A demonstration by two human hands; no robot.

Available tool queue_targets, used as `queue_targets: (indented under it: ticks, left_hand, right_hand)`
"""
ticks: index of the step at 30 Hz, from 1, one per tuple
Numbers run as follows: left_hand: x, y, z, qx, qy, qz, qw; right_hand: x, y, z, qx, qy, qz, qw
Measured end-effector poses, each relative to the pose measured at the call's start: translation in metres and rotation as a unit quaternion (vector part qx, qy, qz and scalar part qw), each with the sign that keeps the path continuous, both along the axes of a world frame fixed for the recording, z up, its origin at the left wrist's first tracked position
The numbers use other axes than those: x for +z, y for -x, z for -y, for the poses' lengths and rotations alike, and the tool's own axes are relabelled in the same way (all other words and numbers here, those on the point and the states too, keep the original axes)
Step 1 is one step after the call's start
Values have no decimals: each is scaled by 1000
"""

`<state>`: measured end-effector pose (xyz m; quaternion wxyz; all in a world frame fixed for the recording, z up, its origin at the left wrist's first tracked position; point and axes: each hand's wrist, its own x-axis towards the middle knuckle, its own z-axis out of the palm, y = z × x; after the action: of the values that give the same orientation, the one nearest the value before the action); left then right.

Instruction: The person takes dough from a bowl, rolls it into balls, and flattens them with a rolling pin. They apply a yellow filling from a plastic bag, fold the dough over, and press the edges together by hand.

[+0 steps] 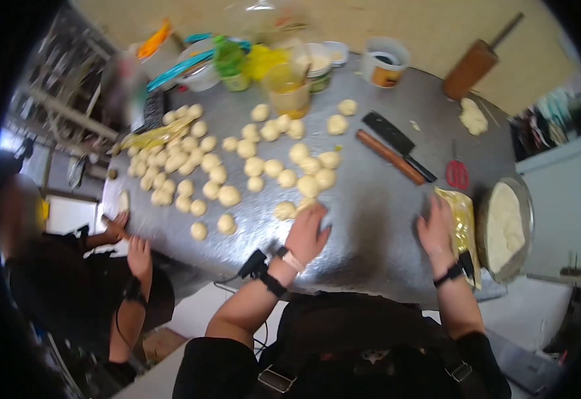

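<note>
By the left hand (306,234), which was lowered palm-down at the near edge of a spread of dough balls (254,166), a pale piece of dough (305,204) was touched or partly covered; its fingers were kept fairly close together with the thumb set apart, and whether anything was gripped beneath them could not be told. The right hand (436,229) was rested beside a yellow packet (462,216), its fingers near one another, its thumb apart, and nothing was seen clamped in it. Much of the dividing and rounding appeared to have been done: many dough balls were spread over the left and middle of the metal table (370,249), crowded at the far left and more loosely placed nearer the middle, and none was seen rolled flat. Dough (504,219) was still left undivided in the metal bowl (529,213) at the right, and a loose lump (473,117) was left beyond it. A rolling pin (390,157) and a cleaver (389,133) were laid side by side, unheld, with red-handled scissors (457,174) nearby. At the left, a wooden stick (116,227) was held in a co-worker's hands (140,257).
</note>
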<state>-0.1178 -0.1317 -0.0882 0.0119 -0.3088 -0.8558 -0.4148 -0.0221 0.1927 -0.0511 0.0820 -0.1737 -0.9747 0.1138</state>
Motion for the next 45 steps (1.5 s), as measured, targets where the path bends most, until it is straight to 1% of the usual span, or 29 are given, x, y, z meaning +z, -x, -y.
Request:
queue_targets:
  ticks: [2,4,5,8,9,10,11,12,13,14,16,17,18,19,20,22,23,25,26,29,32,33,35,36,37,40,41,44,45]
  left_hand:
    - [16,34,-40,20,34,-14,999]
    - [-1,78,-69,62,155,-59,984]
    - [3,94,-80,76,183,-32,980]
    - [12,132,-110,129,278,33,951]
    - [6,139,-117,150,320,45,934]
    - [-4,147,-124,173,363,57,914]
    - [-28,157,-130,188,342,57,919]
    - [-17,149,-130,146,299,36,942]
    - [11,137,-131,104,254,15,961]
    - [43,125,-132,61,210,-9,976]
    - [112,58,-134,-46,114,-141,982]
    - [125,31,-130,-138,117,-154,971]
    - [104,3,-127,-181,140,-151,962]
    - [67,-20,-119,-229,218,-116,942]
    - [1,-39,-101,-280,292,-127,906]
    - [9,-62,-91,-315,296,34,901]
    - [11,-66,-96,-277,224,56,933]
    - [14,-76,-104,-104,97,-27,990]
    - [10,-81,-110,-7,35,-55,998]
    - [-48,-74,-107,-90,110,8,990]
    - [-4,-57,-118,-80,75,140,984]
    - [11,-60,-121,-38,51,77,995]
    - [-11,-70,-126,-41,180,-3,983]
    - [-9,-77,-130,-39,242,-42,969]
    - [-6,-81,-132,-15,271,-9,962]
    - [21,-92,-156,27,247,-124,961]
    - [6,-87,-155,-49,208,-91,973]
    - [-28,-81,-142,-110,322,-31,940]
    - [-29,-72,-150,-92,310,132,937]
  right_hand:
    - [-32,31,-18,-13,-24,-37,999]
    - [-42,72,-19,-55,16,76,995]
    - [-40,83,-19,-74,35,130,988]
    - [-29,97,-10,-27,-128,69,989]
    - [-42,103,-16,-9,-153,39,987]
    - [-42,110,-20,-9,-102,91,991]
    - [-42,119,-21,-9,-48,143,988]
    - [-42,121,-21,-9,7,197,980]
    - [-41,119,-21,3,27,202,979]
    - [-42,119,-25,-2,86,203,975]
    - [-49,101,-29,-29,213,214,953]
    - [-43,83,-27,-37,249,181,951]
    - [-42,63,-27,-40,274,178,944]
    - [-41,42,-27,-45,299,175,937]
    - [-42,24,-28,-49,323,170,930]
    - [-50,-14,-33,-77,393,153,903]
    - [-53,-32,-35,-93,427,144,888]
    - [-43,-62,-39,-113,450,130,876]
    - [-37,-71,-41,-119,459,119,872]
    - [-25,-82,-43,-133,446,142,874]
    - [-21,-95,-44,-124,465,88,872]
    - [-21,-97,-45,-124,461,88,874]
    - [-29,-101,-44,-121,456,96,877]
    - [-31,-103,-42,-112,455,109,877]
    - [-33,-103,-40,-104,453,120,877]
    - [-13,-96,-28,-95,480,88,868]
    - [-3,-95,-21,-93,494,69,862]
    - [6,-72,-17,-64,551,139,820]
    - [4,-68,-16,-25,487,116,865]
